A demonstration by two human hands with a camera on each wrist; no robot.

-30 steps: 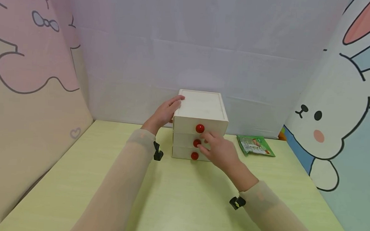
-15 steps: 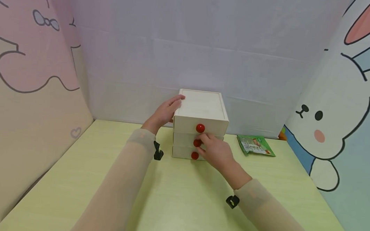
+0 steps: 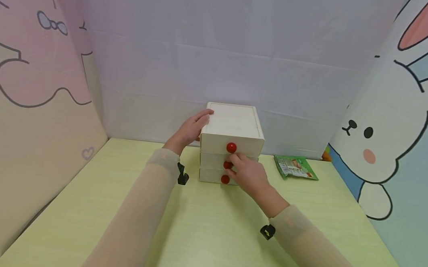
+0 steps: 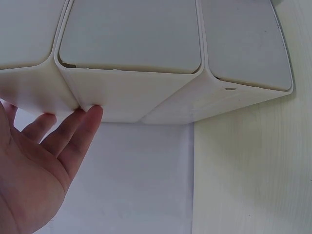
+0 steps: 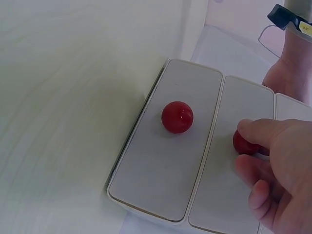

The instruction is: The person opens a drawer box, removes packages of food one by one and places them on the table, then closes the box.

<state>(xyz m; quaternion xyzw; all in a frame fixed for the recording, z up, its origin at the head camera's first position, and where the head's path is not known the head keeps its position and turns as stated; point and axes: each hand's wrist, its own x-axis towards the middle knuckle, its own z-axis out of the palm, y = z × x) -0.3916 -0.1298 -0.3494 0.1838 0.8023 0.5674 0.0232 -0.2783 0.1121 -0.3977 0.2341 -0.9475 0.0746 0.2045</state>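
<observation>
A white drawer box [image 3: 233, 120] with three stacked drawers, each with a round red knob, stands toward the back of the table. My left hand [image 3: 189, 131] steadies its left side. In the left wrist view the extended fingers [image 4: 83, 134] touch that side wall near the seam between two tiers. My right hand [image 3: 249, 175] is at the front and pinches the middle drawer's knob [image 5: 243, 144] between thumb and fingers. The bottom knob [image 5: 177, 117] and the top knob [image 3: 231, 147] are untouched. All the drawers sit flush in the right wrist view.
A green snack packet [image 3: 295, 167] lies on the table to the right of the box. Behind stands a pale cloth wall [image 3: 148, 73], and printed cartoon panels flank both sides. The light yellow-green tabletop [image 3: 201, 229] extends in front of the box.
My right hand has moved slightly left and closed its fingers round the middle knob, having hovered loosely beside it a second ago. The left hand and the box have stayed put.
</observation>
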